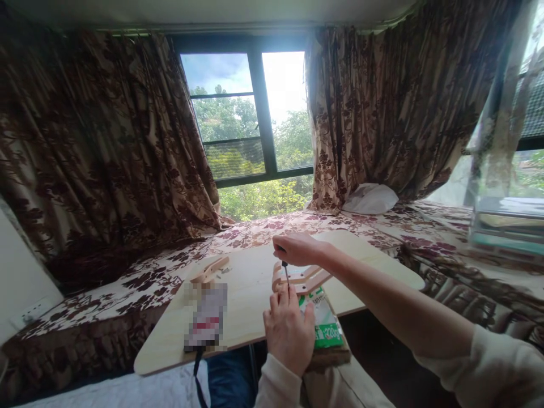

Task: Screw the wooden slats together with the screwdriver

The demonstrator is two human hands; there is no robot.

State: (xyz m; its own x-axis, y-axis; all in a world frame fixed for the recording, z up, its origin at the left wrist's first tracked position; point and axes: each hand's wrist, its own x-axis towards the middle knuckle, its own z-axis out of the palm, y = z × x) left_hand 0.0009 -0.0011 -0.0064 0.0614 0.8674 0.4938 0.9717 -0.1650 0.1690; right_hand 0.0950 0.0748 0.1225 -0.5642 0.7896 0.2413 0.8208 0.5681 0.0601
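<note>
My right hand [300, 249] is closed round the dark handle of a screwdriver [287, 273], whose shaft points down at a pale wooden piece [304, 277] with small dark holes. Low in front of it, my left hand [289, 328] has its fingertips at the wooden piece, close to the screwdriver's tip; the contact there is partly hidden by the fingers. The wooden piece rests over a green and white packet [327, 326] at the board's front edge. Another pale wooden piece [211, 270] lies farther left, with small bits beside it.
A light wooden board [170, 331] forms the work surface. On its left lies a blurred-out flat object [208, 317] with a black strap. Behind are a floral-covered ledge [255, 232], a white bundle [369, 198], curtains and a window. A clear plastic container [505, 226] stands right.
</note>
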